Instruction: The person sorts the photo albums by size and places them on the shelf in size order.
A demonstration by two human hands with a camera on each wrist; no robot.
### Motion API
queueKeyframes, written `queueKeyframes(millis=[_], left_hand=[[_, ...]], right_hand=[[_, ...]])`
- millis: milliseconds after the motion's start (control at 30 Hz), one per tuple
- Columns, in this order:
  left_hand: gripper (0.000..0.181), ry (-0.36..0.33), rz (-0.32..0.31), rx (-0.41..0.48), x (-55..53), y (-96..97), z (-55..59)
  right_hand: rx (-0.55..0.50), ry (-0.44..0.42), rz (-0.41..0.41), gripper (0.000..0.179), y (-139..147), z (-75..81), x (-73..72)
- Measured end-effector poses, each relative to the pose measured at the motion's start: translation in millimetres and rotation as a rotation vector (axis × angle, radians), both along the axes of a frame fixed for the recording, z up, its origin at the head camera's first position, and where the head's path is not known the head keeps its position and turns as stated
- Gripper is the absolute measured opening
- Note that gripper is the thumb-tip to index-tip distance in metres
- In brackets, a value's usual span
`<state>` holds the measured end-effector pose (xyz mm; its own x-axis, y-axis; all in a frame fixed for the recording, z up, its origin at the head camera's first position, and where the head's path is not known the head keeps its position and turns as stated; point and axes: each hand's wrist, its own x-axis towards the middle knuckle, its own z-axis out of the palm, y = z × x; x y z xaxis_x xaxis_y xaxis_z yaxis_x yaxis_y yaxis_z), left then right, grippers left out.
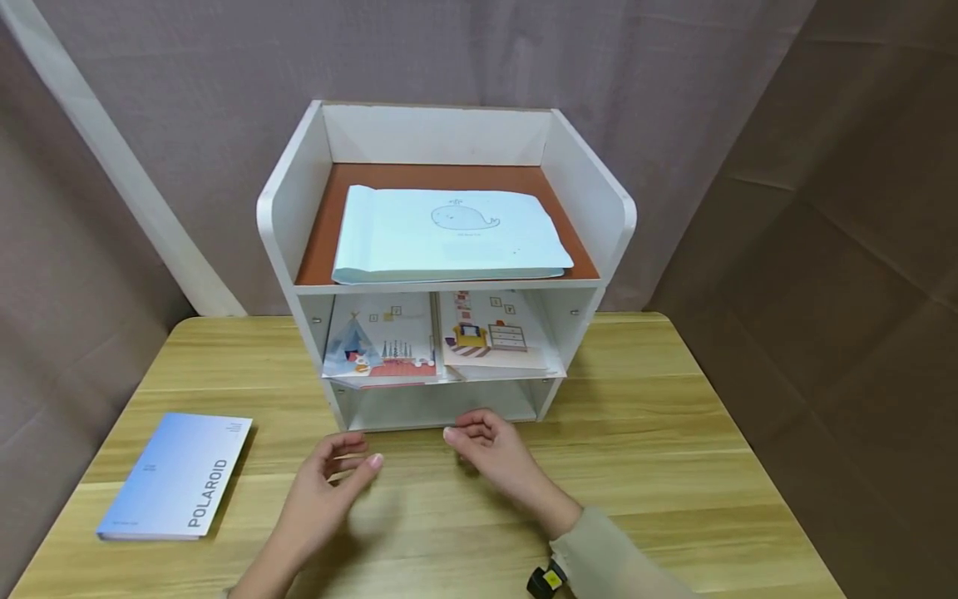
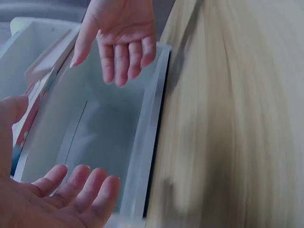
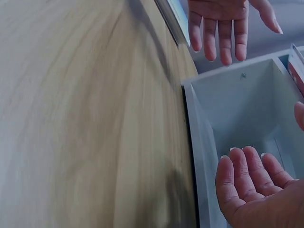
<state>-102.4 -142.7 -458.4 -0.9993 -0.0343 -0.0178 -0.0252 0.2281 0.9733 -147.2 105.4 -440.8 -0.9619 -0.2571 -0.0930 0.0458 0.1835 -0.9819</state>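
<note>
Both hands hover in front of a small white shelf unit (image 1: 591, 191), palms facing each other, holding nothing. The left hand (image 1: 322, 491) has relaxed fingers and sits before the shelf's lower left corner. Before the bottom compartment (image 1: 441, 405) is the right hand (image 1: 494, 453), its fingers loosely bent. That bottom compartment looks bare inside in both wrist views. An illustrated book (image 1: 486, 333) lies in the middle compartment, showing room drawings. On the brown top shelf rests a pale booklet (image 1: 449, 237) with a whale drawing.
A blue and white book (image 1: 175, 474) marked POLAROID lies on the wooden table (image 1: 659, 466), left of the left hand. Grey curtains (image 1: 479, 50) hang behind the table and at its sides. A dark device (image 1: 546, 580) is on the right wrist.
</note>
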Motion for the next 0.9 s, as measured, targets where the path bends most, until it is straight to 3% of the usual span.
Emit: queueKeyframes(millis=[133, 233, 433, 600, 800, 900], left_hand=[[0.054, 0.021, 0.062, -0.099, 2.4, -21.9, 1.9], [0.056, 0.032, 0.116, -0.175, 3.8, -40.2, 3.9], [0.061, 0.064, 0.218, -0.352, 1.7, -81.3, 7.5], [0.071, 0.07, 0.313, -0.507, -5.0, -119.2, 3.9], [0.091, 0.04, 0.406, -0.717, -9.3, -160.8, -3.9], [0.105, -0.009, 0.419, -0.793, -12.4, -176.3, -8.5]], right_hand=[[-0.031, -0.047, 0.022, 0.045, -16.1, -22.1, -5.1], [-0.049, -0.07, 0.047, 0.048, -33.1, -30.2, -5.2], [-0.063, -0.118, 0.099, 0.046, -73.0, -34.0, -1.7], [-0.097, -0.188, 0.103, 0.04, -111.2, -38.6, 0.6], [-0.166, -0.253, 0.096, 0.037, -155.1, -42.2, 4.0], [-0.2, -0.281, 0.085, 0.038, -172.6, -43.5, 5.0]])
